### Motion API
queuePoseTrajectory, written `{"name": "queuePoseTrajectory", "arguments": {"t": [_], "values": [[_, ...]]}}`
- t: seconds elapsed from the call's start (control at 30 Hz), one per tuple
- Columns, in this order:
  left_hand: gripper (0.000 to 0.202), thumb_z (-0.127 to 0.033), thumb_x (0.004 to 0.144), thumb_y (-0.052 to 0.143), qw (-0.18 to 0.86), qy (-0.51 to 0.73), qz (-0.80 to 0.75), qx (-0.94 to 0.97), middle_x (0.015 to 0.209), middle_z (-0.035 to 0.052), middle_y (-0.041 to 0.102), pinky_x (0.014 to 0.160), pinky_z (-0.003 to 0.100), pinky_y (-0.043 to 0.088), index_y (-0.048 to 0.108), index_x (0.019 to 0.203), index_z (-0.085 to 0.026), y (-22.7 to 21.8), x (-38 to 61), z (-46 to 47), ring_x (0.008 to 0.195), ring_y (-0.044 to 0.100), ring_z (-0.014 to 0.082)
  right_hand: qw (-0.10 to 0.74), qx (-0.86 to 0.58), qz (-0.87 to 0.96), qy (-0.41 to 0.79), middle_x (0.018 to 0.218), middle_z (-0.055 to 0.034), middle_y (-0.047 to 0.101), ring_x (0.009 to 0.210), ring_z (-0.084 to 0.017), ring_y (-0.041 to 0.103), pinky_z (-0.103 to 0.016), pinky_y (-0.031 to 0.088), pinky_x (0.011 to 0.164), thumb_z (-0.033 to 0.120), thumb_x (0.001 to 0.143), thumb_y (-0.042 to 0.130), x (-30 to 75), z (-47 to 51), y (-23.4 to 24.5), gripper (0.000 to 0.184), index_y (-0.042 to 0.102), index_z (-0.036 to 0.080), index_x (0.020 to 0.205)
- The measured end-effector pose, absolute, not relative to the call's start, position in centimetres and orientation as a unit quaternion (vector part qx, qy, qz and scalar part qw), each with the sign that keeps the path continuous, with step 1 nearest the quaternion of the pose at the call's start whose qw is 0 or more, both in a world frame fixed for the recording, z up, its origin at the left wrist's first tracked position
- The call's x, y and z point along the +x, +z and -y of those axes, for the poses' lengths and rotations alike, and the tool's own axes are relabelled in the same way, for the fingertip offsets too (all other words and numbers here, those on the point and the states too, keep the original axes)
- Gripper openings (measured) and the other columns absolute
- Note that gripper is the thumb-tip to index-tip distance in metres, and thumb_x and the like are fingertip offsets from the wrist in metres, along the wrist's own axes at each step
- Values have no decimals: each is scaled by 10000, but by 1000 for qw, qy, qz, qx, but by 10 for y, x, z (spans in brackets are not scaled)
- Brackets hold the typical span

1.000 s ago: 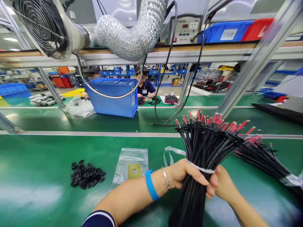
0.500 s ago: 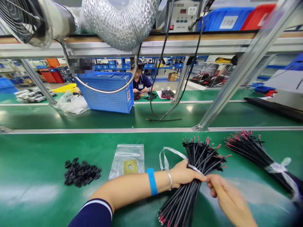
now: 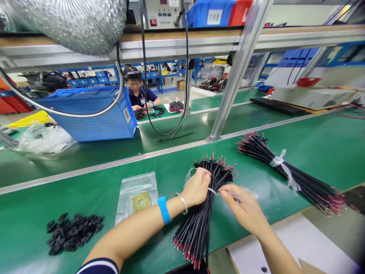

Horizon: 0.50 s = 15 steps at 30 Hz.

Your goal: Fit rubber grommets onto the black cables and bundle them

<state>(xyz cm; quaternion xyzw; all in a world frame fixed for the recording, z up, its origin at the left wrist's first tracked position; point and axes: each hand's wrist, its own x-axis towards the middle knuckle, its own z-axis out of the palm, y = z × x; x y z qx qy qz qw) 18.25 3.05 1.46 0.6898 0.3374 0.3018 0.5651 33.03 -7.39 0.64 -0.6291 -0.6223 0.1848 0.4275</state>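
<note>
A bundle of black cables (image 3: 196, 224) with red and bare wire ends lies on the green bench in front of me. A clear plastic strip (image 3: 212, 190) is wrapped around its upper part. My left hand (image 3: 197, 187) is closed against the bundle's left side, and a loop of the strip shows behind its fingers. On the other side, my right hand (image 3: 242, 207) pinches the strip close to the cables, thumb and forefinger together. Further right lies a second cable bundle (image 3: 296, 173), tied with a similar strip.
Small black parts (image 3: 72, 233) are heaped at left. Beside them is a clear zip bag (image 3: 125, 190) with a yellowish square piece (image 3: 141, 201). A metal post (image 3: 238, 76) rises behind the bundles. Across the bench stand a blue crate (image 3: 94, 118) and a seated person (image 3: 139, 95).
The view has swung right, so everything sits further left. My left hand has shifted from gripping across the bundle to its left side, higher up. My right hand remains at the strip.
</note>
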Motion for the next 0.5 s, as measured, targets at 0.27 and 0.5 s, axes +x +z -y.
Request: {"name": "queuePoseTrajectory", "arguments": {"t": [0.27,0.5], "values": [[746,-213,619,652,350,148,-131,916,1238,195,556,1018,442,415,428,1315,-64,21,175,-32,1161,531,328,404,-493,765,96,791,-36,623,683,-152,583,-269,469,608,208,949,495,309,75,26,155,650,205,949],[187,-317,855,491,177,85,-80,977,919,121,643,853,426,454,587,898,-163,19,172,-25,920,596,288,445,-457,762,111,806,-37,632,729,-162,589,-287,482,665,246,906,561,300,82,39,91,637,197,915]]}}
